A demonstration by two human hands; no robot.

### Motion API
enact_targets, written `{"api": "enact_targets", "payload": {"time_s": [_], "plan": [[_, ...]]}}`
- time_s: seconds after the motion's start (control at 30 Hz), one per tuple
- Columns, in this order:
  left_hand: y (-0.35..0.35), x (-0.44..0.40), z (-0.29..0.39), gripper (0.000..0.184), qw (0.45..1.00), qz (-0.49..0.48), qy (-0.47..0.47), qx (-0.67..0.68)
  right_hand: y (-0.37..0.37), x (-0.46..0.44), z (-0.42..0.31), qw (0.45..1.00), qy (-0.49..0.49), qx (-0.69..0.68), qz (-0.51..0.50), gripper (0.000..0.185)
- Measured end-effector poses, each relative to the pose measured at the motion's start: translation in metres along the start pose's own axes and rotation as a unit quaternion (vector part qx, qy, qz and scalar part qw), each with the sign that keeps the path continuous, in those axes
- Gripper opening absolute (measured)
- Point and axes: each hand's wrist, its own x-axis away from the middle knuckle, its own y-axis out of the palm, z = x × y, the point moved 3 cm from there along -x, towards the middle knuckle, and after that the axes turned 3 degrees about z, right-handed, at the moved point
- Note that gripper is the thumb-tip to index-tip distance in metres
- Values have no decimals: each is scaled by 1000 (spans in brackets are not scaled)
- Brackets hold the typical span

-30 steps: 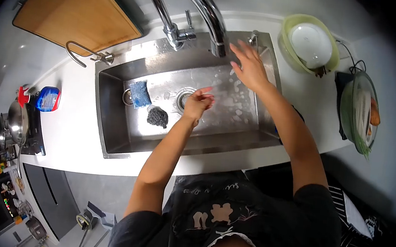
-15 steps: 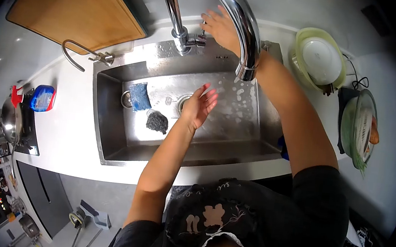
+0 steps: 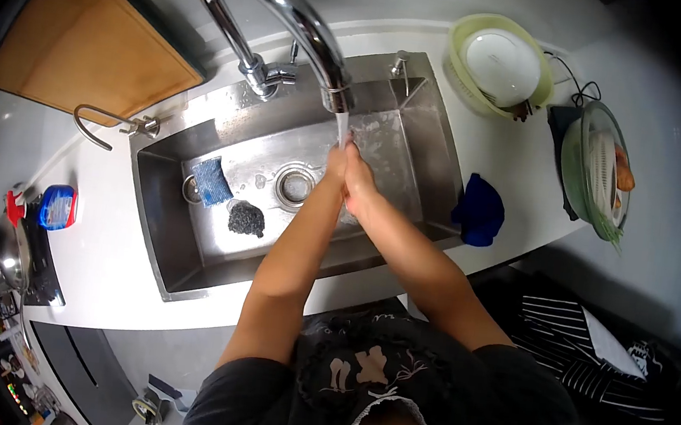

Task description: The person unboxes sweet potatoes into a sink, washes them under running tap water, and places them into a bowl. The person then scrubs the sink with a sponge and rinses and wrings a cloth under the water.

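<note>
Water runs from the chrome faucet (image 3: 334, 79) onto my two hands, which are pressed together above the steel sink (image 3: 282, 136). My left hand (image 3: 337, 162) is on the left side of the pair and my right hand (image 3: 357, 174) lies against it on the right. The fingers overlap under the stream and are too small to make out singly; no object shows between them. A blue sponge (image 3: 212, 182) and a dark scouring pad (image 3: 247, 218) lie on the sink floor, left of the drain (image 3: 294, 185).
On the right of the counter are a green basin (image 3: 459, 71) with a white bowl (image 3: 501, 63), a blue cloth (image 3: 480, 211) and a glass lid (image 3: 584, 147). A cutting board (image 3: 93, 37) leans at the back left, above a thin tap (image 3: 93, 113). A blue spray bottle (image 3: 57, 208) stands left.
My right hand has come down from behind the faucet and joined my left hand under the spout. Water now flows. The view has shifted, and the blue cloth shows more fully.
</note>
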Motion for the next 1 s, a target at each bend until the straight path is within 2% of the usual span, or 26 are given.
{"api": "enact_targets", "payload": {"time_s": [0.03, 0.1, 0.13, 0.17, 0.2, 0.23, 0.27, 0.3, 0.37, 0.47, 0.6, 0.7, 0.77, 0.9, 1.0], "plan": [[-1, 3, 1, 45, 999, 9, 0, -52, 0, -9, -4, 1000, 9, -16, -11, 69], [-3, -21, -24, 38, 993, -96, -1, 68, -3, -7, -21, 991, -36, 127, -7, 64], [2, -25, -27, 37, 987, -119, -2, 111, -6, -7, -32, 978, -60, 201, -3, 62], [8, -23, -25, 36, 978, -142, -6, 153, -17, -19, -45, 935, -173, 309, 21, 60], [20, -23, -26, 36, 974, -136, -9, 179, -33, -37, -56, 866, -281, 412, 47, 58], [33, -21, -23, 36, 970, -130, -13, 205, -47, -46, -70, 772, -380, 504, 72, 55], [47, -24, -24, 40, 965, -131, -35, 227, -50, -25, -103, 707, -439, 548, 84, 52], [61, -30, -23, 43, 958, -130, -58, 249, -51, -17, -131, 683, -480, 543, 84, 50], [85, -40, -18, 50, 938, -136, -93, 306, -48, -25, -180, 504, -573, 641, 83, 52], [112, -64, -5, 52, 909, -135, -102, 382, -45, -63, -215, 401, -536, 738, 84, 48], [130, -93, 5, 52, 886, -152, -80, 431, -50, -87, -217, 354, -482, 800, 55, 53], [139, -107, 6, 48, 858, -176, -78, 477, -53, -84, -213, 320, -489, 808, 67, 54], [140, -114, 6, 47, 842, -211, -67, 493, -50, -85, -209, 323, -471, 817, 80, 54], [134, -98, 11, 51, 839, -199, -63, 502, -51, -89, -214, 319, -473, 818, 76, 57], [122, -87, 10, 50, 867, -181, -49, 462, -60, -94, -204, 366, -550, 747, 72, 55]]}}
